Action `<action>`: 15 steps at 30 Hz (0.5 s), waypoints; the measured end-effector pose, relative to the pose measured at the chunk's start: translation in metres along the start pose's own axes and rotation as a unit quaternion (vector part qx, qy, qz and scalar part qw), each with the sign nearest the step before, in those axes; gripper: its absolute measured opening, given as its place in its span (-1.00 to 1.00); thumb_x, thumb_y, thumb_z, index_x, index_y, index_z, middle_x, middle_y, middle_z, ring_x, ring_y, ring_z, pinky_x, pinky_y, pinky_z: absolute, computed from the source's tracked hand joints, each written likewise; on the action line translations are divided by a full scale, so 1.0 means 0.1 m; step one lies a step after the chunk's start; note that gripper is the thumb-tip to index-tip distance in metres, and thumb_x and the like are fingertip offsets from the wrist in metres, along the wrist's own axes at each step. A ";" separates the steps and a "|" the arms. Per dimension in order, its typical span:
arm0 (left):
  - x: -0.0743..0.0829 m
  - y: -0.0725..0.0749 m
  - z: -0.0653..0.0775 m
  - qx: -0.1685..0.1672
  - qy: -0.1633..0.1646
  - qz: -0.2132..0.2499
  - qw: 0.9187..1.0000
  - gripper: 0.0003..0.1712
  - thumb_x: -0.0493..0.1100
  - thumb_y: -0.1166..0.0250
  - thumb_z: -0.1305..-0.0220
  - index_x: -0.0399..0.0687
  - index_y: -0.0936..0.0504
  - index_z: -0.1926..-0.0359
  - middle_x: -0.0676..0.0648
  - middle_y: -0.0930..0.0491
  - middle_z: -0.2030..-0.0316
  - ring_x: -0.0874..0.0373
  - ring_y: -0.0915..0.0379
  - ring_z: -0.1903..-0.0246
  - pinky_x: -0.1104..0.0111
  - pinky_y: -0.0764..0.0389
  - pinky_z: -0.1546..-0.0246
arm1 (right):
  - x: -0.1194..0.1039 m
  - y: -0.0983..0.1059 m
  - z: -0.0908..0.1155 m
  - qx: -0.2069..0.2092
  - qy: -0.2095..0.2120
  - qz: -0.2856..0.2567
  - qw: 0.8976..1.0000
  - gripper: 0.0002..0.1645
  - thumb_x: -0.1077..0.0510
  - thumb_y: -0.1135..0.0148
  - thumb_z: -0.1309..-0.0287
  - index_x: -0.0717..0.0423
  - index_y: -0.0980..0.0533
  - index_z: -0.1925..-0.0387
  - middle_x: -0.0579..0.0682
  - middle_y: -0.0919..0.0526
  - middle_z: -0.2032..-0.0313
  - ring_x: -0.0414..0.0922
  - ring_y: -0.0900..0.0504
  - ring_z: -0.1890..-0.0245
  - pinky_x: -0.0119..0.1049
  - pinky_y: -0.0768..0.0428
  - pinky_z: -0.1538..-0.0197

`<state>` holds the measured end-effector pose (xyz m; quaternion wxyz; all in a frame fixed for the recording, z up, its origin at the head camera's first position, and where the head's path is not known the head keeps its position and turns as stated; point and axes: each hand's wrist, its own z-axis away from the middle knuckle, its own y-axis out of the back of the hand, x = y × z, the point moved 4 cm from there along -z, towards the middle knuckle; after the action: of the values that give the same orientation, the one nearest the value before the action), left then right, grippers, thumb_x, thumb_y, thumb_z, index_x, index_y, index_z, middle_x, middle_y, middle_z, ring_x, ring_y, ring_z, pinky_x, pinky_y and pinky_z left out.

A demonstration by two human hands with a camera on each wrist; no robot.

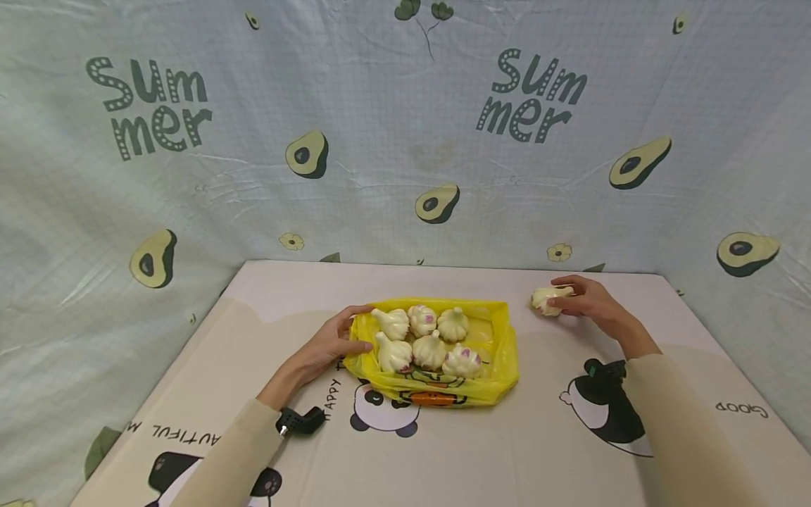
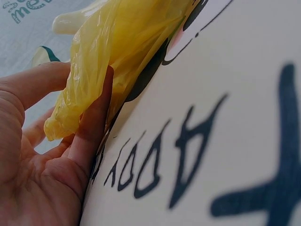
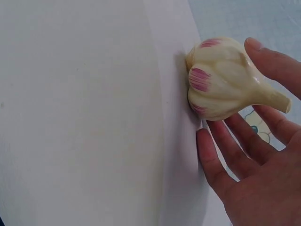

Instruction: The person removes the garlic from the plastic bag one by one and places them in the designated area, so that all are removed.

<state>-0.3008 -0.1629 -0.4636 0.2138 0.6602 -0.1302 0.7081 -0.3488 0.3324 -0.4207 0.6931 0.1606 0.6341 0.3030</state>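
A yellow plastic bag lies spread open in a box-like shape on the table, with several garlic bulbs inside. My left hand holds the bag's left end, its gathered corner between thumb and fingers in the left wrist view. At the table's back right, my right hand is around a single garlic bulb with purple streaks. The thumb is at the bulb's upper side and the fingers, fairly straight, are spread below it. This bulb rests on the table, its stem toward the palm.
A pale tablecloth with panda prints and lettering covers the table. Behind it hangs a light curtain printed with avocados and the word "summer". The right hand is close to the table's back edge.
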 end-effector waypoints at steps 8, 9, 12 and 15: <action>0.01 -0.01 -0.01 0.004 0.003 -0.006 1.000 -0.08 -0.26 -0.43 -0.26 0.09 -0.20 -0.56 -0.20 -0.20 -0.53 -0.11 -0.36 -0.40 0.24 -0.62 -0.27 | -0.14 0.13 0.03 0.015 0.015 0.019 1.000 -0.04 -0.19 -0.29 -0.35 0.27 -0.17 -0.51 0.40 -0.29 -0.46 0.32 -0.33 -0.41 0.25 -0.45 -0.40; 0.01 0.00 -0.01 0.004 0.003 -0.005 1.000 -0.08 -0.25 -0.43 -0.26 0.09 -0.19 -0.56 -0.20 -0.19 -0.54 -0.11 -0.36 -0.40 0.24 -0.62 -0.27 | -0.17 0.14 0.03 0.019 0.015 0.023 0.999 -0.03 -0.20 -0.29 -0.34 0.26 -0.17 -0.51 0.40 -0.28 -0.47 0.33 -0.29 -0.44 0.33 -0.37 -0.44; 0.00 0.00 -0.01 0.002 0.005 0.000 1.000 -0.08 -0.26 -0.43 -0.27 0.09 -0.19 -0.56 -0.21 -0.19 -0.54 -0.11 -0.37 -0.40 0.24 -0.63 -0.26 | -0.30 0.19 0.05 0.033 0.022 0.030 0.999 -0.03 -0.21 -0.30 -0.34 0.26 -0.17 -0.50 0.40 -0.27 -0.48 0.34 -0.24 -0.49 0.42 -0.25 -0.47; 0.00 0.00 0.00 -0.001 0.005 0.004 1.000 -0.07 -0.27 -0.42 -0.27 0.08 -0.19 -0.56 -0.22 -0.20 -0.54 -0.11 -0.38 -0.39 0.25 -0.63 -0.25 | -0.47 0.20 0.07 0.050 0.047 0.034 0.997 -0.07 -0.18 -0.33 -0.33 0.24 -0.21 -0.48 0.36 -0.30 -0.47 0.32 -0.25 -0.49 0.40 -0.27 -0.47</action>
<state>-0.3010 -0.1626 -0.4638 0.2118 0.6563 -0.1324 0.7120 -0.3465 0.3196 -0.3708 0.6427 0.2020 0.6744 0.3021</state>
